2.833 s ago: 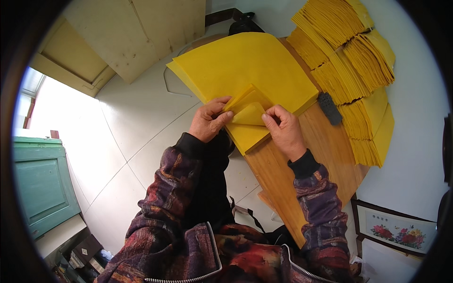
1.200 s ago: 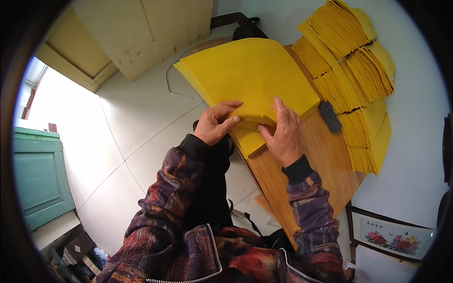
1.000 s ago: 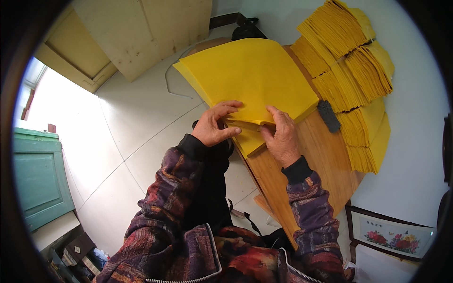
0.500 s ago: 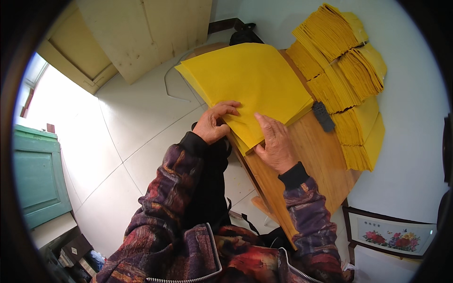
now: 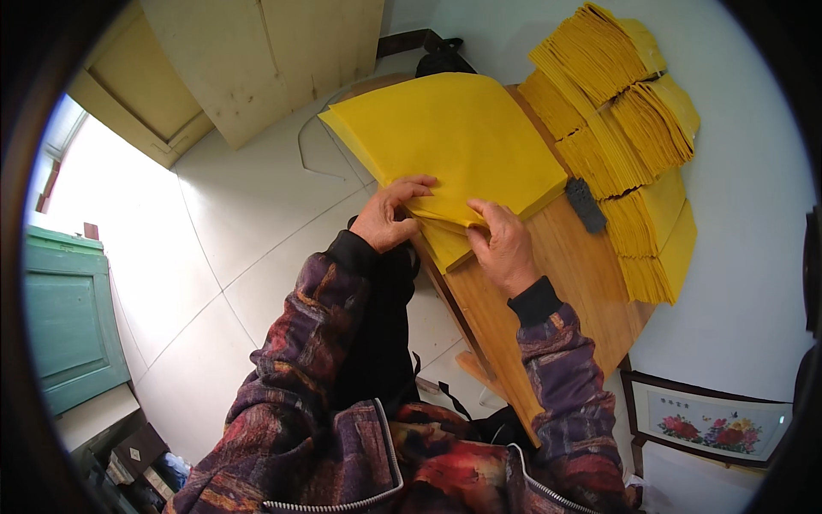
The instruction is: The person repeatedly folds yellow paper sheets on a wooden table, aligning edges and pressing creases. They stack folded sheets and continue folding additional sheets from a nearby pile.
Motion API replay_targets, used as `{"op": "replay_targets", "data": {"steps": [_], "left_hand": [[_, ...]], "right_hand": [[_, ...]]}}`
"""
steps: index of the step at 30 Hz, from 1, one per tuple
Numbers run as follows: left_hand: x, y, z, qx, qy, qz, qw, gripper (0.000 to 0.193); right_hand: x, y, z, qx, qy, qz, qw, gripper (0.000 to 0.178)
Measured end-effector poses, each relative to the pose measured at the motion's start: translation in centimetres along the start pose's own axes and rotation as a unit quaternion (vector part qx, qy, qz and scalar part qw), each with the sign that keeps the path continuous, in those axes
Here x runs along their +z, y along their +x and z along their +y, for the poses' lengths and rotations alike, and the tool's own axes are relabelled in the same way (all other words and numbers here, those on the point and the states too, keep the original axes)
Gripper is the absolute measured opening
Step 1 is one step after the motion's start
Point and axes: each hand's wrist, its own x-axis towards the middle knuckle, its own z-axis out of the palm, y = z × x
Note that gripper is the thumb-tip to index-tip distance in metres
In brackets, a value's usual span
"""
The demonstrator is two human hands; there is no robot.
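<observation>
A stack of large yellow paper sheets (image 5: 462,128) lies on the wooden table in front of me. With thumb and fingers, my right hand (image 5: 507,250) grips the near corner of the top yellow sheet (image 5: 458,209) and holds it up and bent back. Lower sheets (image 5: 452,247) show beneath that raised corner. At the left edge of the stack, my left hand (image 5: 385,216) has its fingers over the top sheet and its thumb tucked near the edge, pinching the paper there.
Several bundles of folded yellow paper (image 5: 625,120) are piled against the wall at the right. Between them and the stack sits a dark grey sponge-like block (image 5: 586,206). The wooden table (image 5: 574,283) runs toward me. A framed flower picture (image 5: 711,420) stands at lower right.
My right hand has lifted the near corner of the top sheet and folded it back, exposing the sheets below. The left hand has hardly moved.
</observation>
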Motion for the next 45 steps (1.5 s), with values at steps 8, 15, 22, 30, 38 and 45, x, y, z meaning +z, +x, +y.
{"op": "replay_targets", "data": {"steps": [8, 15, 22, 30, 38, 45], "left_hand": [[0.4, 0.1, -0.2, 0.025, 0.040, 0.023, 0.999, 0.042], [0.6, 0.1, -0.5, 0.027, 0.019, 0.033, 0.999, 0.033], [0.5, 0.1, -0.4, 0.019, 0.024, 0.024, 0.999, 0.023], [0.4, 0.1, -0.1, -0.032, 0.034, 0.037, 0.998, 0.022], [0.1, -0.1, -0.3, 0.024, 0.092, 0.021, 0.995, 0.042], [0.6, -0.1, -0.2, 0.054, 0.202, 0.054, 0.976, 0.064]], "right_hand": [[0.1, 0.2, 0.0, 0.044, 0.043, 0.008, 0.998, 0.032], [-0.9, -0.6, -0.5, 0.049, 0.099, -0.034, 0.993, 0.051], [0.0, -1.5, -0.3, 0.002, -0.009, -0.023, 1.000, 0.080], [1.4, -0.6, 1.3, 0.021, -0.098, 0.066, 0.993, 0.058], [1.3, 0.0, 2.0, 0.030, -0.047, 0.087, 0.995, 0.031], [1.3, 0.8, 2.0, -0.032, -0.058, 0.087, 0.994, 0.031]]}}
